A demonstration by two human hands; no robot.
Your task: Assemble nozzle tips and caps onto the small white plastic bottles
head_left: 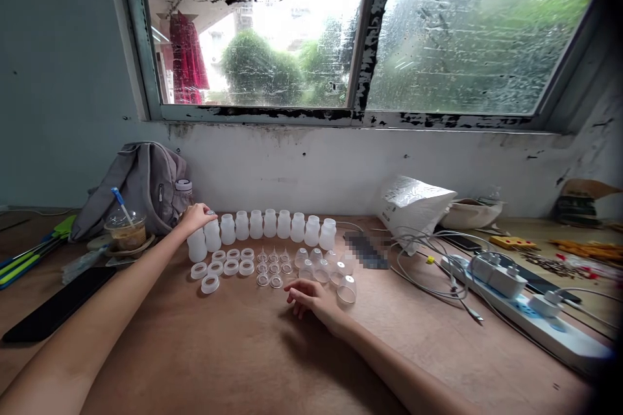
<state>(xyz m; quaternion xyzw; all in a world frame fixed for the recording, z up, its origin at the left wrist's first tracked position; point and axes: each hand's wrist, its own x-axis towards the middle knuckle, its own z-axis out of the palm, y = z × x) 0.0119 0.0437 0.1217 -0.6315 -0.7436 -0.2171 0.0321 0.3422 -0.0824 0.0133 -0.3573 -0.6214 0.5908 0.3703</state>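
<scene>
Bottles (256,225) in the head view are standing upright in a curved row on the table (233,350). At the row's left end, the left hand (195,214) is touching the top of the second bottle (213,238) with bent fingers; whether they are clamping it, I cannot tell. In front of the row, white rings (210,284), clear nipples (274,266) and transparent caps (346,290) are lying grouped. Nearer the person than the row, the right hand (314,298) is showing loosely curled fingers, slightly apart, just beside the caps.
</scene>
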